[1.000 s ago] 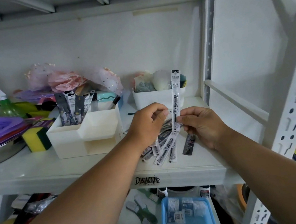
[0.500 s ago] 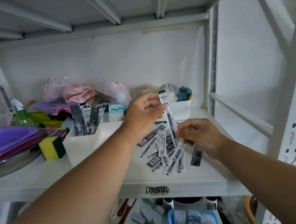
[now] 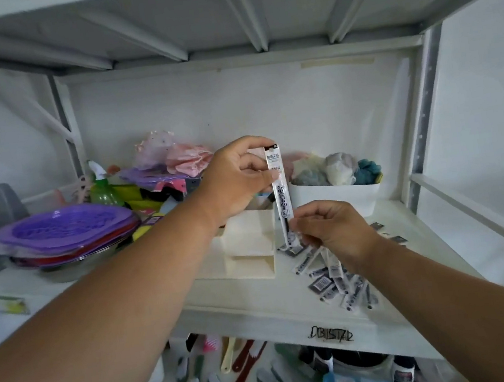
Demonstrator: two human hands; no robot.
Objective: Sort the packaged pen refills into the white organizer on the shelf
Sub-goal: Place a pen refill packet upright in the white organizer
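Above the white shelf (image 3: 243,307), mid-frame: one packaged refill (image 3: 281,193), a long narrow white sleeve with black print, held near-upright, slightly tilted. Left hand (image 3: 236,180) pinches its upper part, fingers curled round it; right hand (image 3: 333,231) pinches the lower end. Both hands clamped on the same pack, one above the other, not touching each other.

White organizer (image 3: 248,249) sits right behind and below the held pack, stepped compartments facing the camera. Left forearm covers its left half, so the contents of the rear compartment can't be made out.

Loose refill pile (image 3: 336,279) lies flat on the shelf just right of the organizer, fanned out toward the front edge. Right hand and wrist hide the middle of the pile; a few packs show beyond the wrist near the right rail. Print on the packs is too small to read.

White bin (image 3: 335,199) with balled fabric stands behind the right hand, near the back wall. Purple plates (image 3: 66,228) stacked left, spray bottle (image 3: 103,191) behind them, both partly blurred.

Bare shelf surface lies in front of the organizer up to the front lip. Upright post (image 3: 426,116) and side rail close off the right. Upper shelf overhead leaves open height above the organizer
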